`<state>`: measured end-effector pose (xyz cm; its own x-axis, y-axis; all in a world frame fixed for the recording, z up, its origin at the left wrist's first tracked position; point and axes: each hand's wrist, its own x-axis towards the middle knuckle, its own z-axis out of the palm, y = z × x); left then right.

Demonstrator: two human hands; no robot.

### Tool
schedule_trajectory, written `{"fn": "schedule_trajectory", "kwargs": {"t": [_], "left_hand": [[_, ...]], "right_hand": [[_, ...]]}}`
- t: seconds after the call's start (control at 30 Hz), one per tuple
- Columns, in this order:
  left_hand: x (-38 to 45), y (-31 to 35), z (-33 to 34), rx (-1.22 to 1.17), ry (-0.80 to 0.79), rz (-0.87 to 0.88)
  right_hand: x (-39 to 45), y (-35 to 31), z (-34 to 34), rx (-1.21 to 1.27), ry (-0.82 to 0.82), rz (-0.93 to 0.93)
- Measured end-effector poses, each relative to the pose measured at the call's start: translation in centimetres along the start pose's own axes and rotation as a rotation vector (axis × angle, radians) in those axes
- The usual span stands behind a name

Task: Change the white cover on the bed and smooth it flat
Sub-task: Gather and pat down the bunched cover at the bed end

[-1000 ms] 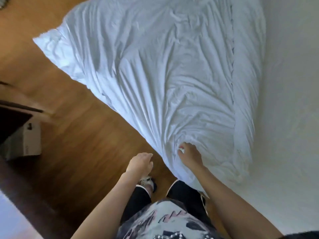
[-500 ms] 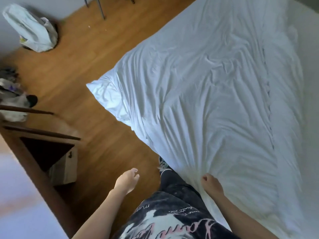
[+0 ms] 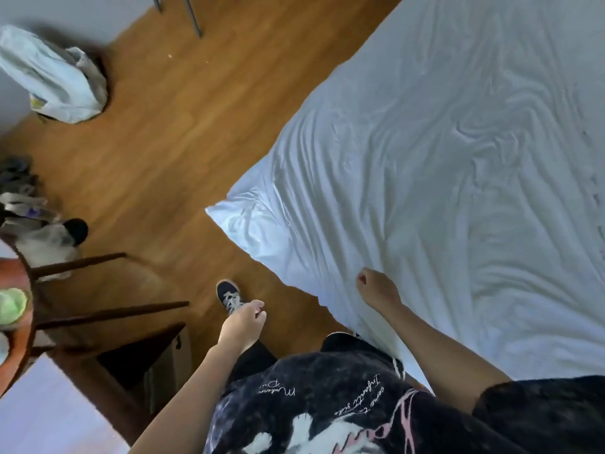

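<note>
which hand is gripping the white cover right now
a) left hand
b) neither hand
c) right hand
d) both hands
c: the right hand has its fingers curled into the edge of the white cover, while the left hand hangs over the wooden floor, touching no fabric.

Creased matt cloth white cover (image 3: 442, 165), smooth glossy wood floor (image 3: 183, 126)
</note>
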<state>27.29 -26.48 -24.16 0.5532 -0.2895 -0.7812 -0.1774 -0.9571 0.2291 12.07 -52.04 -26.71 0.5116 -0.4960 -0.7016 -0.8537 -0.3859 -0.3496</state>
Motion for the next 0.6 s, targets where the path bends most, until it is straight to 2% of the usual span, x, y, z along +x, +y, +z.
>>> {"fn": "schedule_trajectory", "kwargs": {"t": [0.17,0.3,0.43,0.6], "left_hand": [[8.1,-4.6,-12.1,0.266,-0.06,0.211],[12.7,-5.8,-20.9,0.458,-0.089,0.343],[18.4,-4.2,-27.2,0.593,-0.144,0.481],[24.8,0.8,-31.3,0.749,-0.171,0.667]], "right_hand": [[2.6,-11.9,3.8,0.163,0.141,0.152],[1.4,-19.3,7.1,0.311,0.178,0.266],[0.8,-23.4,9.5,0.375,0.222,0.402],[4.4,-27.1,11.4,0.495,0.26,0.579]]}}
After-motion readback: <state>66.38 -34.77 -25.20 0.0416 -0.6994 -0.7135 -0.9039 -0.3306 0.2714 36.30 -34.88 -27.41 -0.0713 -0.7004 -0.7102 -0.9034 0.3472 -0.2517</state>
